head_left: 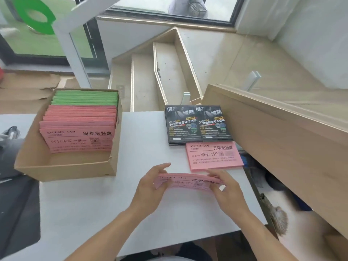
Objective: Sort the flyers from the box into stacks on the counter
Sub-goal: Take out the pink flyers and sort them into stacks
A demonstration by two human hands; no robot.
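I count two black flyer stacks (197, 125) side by side, one pink flyer stack (213, 156) on the bench (150, 144), one cardboard box (64, 166), and two hands: left hand (150, 189), right hand (226, 191).

A white table (150, 213) fills the lower middle of the frame. Beyond its far edge, pale wooden stairs (165, 72) descend toward a dark-framed window (169, 8) at the top, which lets in daylight. A white post (73, 53) slants across the upper left, beside glass bearing a green mark (37, 16). A light wooden ledge (273, 125) crosses the right side under white walls (310, 34).
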